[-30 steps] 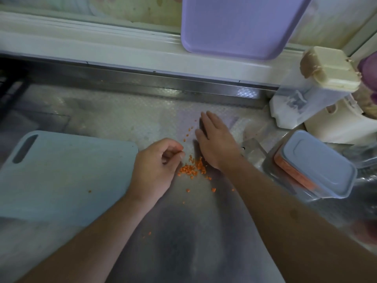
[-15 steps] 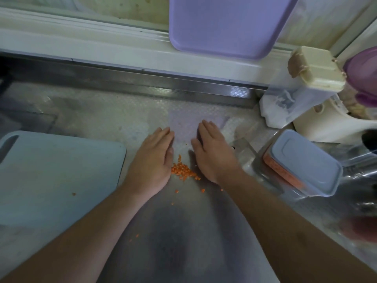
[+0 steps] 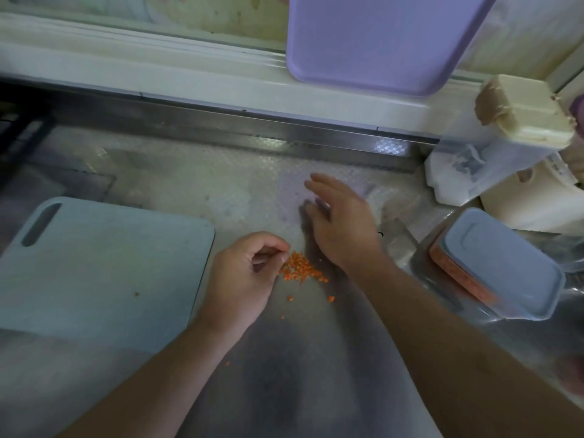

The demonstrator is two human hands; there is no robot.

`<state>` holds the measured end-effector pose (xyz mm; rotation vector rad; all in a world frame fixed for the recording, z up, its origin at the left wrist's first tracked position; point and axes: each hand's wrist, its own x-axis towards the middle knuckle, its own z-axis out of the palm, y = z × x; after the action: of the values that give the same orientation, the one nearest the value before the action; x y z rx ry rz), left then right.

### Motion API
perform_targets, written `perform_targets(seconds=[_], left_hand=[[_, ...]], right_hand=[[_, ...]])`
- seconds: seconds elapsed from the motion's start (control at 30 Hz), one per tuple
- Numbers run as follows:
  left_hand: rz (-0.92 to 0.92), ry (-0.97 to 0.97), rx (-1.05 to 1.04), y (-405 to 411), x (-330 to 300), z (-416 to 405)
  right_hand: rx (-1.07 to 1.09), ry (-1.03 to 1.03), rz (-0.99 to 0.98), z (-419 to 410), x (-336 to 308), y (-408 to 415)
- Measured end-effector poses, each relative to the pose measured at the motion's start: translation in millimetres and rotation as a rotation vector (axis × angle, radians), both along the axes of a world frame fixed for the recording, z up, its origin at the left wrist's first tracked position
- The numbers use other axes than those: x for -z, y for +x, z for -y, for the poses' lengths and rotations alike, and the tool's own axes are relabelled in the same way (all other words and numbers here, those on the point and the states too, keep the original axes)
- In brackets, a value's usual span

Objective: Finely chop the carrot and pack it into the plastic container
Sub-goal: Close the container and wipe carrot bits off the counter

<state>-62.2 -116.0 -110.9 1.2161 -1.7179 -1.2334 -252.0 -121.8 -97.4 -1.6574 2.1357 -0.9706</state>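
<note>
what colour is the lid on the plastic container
Pale blue-grey lid on the plastic container, seen in the head view.

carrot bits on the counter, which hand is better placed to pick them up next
Probably the left hand: its curled fingertips sit right at the edge of the carrot bits. The right hand is flat and open, beyond the pile, toward the container.

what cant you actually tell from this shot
Head view only:
- left hand: curled fingers hide whether it pinches any carrot bits.
- plastic container: lid on, so how full it is stays unclear.
- Dark flat thing left of the container: blurred by glare, unidentifiable.
- purple tray: top cut off by the frame edge.
</note>
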Motion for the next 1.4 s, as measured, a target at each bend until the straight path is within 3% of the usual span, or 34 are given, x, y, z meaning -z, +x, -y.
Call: perform_targets(seconds=[0.13, 0.27, 0.33, 0.43, 0.53, 0.63, 0.8, 0.93, 1.0, 1.1, 1.2, 1.27, 1.33, 1.4], left_hand=[[-0.030, 0.076, 0.056, -4, 1, -18], [-0.072, 0.115, -0.011, 6, -2, -33], [-0.055, 0.105, -0.021, 11, -9, -36], [0.008, 0.044, 0.024, 19, -13, -31], [0.301, -0.243, 0.079, 24, -2, -24], [0.382, -0.272, 0.135, 18, 10, -32], [0.217, -0.276, 0.167, 9, 3, -49], [0.109, -0.169, -0.014, 2, 4, -48], [0.022, -0.051, -0.078, -3, 6, -48], [-0.153, 0.083, -0.243, -8, 0, -46], [-0.222, 0.053, -0.410, 0, -12, -40], [-0.098, -0.032, -0.438, 12, -10, -31], [0.149, -0.117, -0.387, 24, -3, -27], [0.284, -0.151, -0.291, 27, 2, -30]], right_hand=[[-0.177, 0.204, -0.177, -4, 16, 18], [-0.377, 0.161, 0.073, -66, 9, 30], [-0.321, 0.076, 0.162, -78, 3, 20], [-0.113, 0.038, 0.031, -65, 2, -2], [0.018, 0.245, -0.198, -56, 12, -1], [-0.029, 0.300, -0.212, -72, 17, 24], [-0.286, 0.131, 0.143, -95, 1, 24], [-0.031, 0.155, -0.105, -85, 11, 14], [-0.140, 0.170, -0.184, -90, 18, 35], [-0.313, 0.133, -0.022, -99, 21, 59], [-0.168, 0.035, -0.002, -83, 19, 54], [-0.119, 0.062, -0.068, -64, 21, 55], [-0.216, 0.114, -0.148, -52, 24, 70], [-0.362, 0.135, -0.193, -55, 26, 88]])
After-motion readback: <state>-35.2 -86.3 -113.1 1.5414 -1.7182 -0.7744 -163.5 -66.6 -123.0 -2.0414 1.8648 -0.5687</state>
